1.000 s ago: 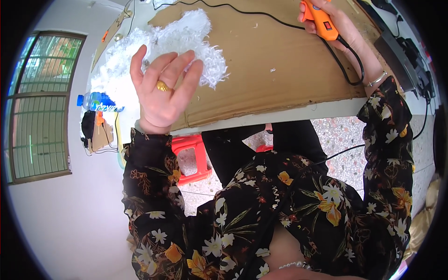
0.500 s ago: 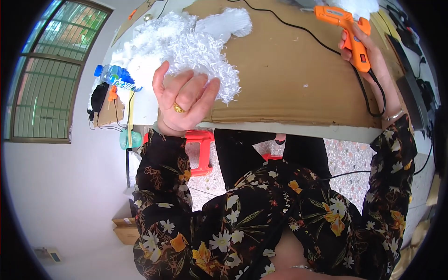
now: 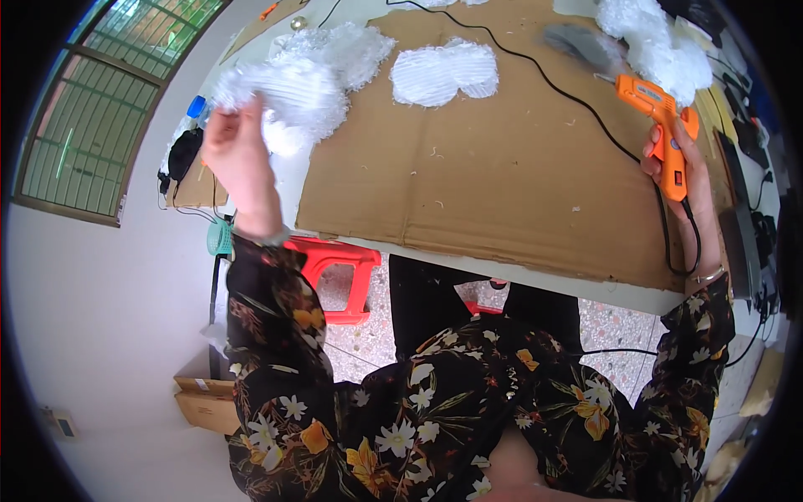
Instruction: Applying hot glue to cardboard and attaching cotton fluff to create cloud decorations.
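My left hand [image 3: 238,151] is at the left of the table, its fingers closed on the edge of a shaggy white fabric piece [image 3: 297,96]. A smooth ribbed side of that fabric faces up, and motion blurs the fingertips. In my right hand [image 3: 690,163] is an orange hot glue gun [image 3: 667,125], gripped by its handle, with a finger near the trigger. Its nozzle points up and left, over the far right of the table. Between the hands, a flat white ribbed piece with rounded lobes [image 3: 443,74] lies apart on the cardboard.
Brown cardboard [image 3: 502,184] covers the table. A black cord [image 3: 548,79] runs across it. White fluffy material [image 3: 661,50] and a grey translucent thing [image 3: 581,46] lie at the far right. A blue-capped bottle [image 3: 197,107] is beyond my left hand; below stands a red stool [image 3: 343,280].
My left hand has moved left and taken hold of the shaggy fabric, which has shifted left with its ribbed side showing. The lobed piece now lies separate. My right hand still holds the glue gun.
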Available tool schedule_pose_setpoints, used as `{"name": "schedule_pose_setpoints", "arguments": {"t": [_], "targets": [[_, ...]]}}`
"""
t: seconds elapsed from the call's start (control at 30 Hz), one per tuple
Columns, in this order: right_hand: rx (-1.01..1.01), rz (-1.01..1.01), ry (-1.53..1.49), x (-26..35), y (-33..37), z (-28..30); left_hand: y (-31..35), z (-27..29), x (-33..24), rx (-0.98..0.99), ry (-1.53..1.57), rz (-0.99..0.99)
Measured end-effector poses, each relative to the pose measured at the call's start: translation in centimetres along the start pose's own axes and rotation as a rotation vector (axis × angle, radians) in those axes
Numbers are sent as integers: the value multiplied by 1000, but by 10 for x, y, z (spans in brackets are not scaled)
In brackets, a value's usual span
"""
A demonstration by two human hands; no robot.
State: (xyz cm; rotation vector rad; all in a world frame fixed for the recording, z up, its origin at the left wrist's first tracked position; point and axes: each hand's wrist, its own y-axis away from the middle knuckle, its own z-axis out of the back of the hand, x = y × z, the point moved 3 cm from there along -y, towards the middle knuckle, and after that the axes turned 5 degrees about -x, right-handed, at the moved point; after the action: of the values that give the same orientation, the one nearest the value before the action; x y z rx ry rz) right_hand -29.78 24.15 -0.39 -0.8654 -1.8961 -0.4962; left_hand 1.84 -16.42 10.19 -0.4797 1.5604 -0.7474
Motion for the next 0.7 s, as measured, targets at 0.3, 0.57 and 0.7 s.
{"name": "schedule_pose_setpoints", "arguments": {"t": [0.3,0.57,0.7], "targets": [[-281,3,46,5,7,-39,-153,2,104,-66,-73,210],[-130,-16,76,-1,7,-8,-164,-118,161,261,-165,335],[-85,-39,128,-5,5,-7,-176,-143,198,346,-234,324]]}}
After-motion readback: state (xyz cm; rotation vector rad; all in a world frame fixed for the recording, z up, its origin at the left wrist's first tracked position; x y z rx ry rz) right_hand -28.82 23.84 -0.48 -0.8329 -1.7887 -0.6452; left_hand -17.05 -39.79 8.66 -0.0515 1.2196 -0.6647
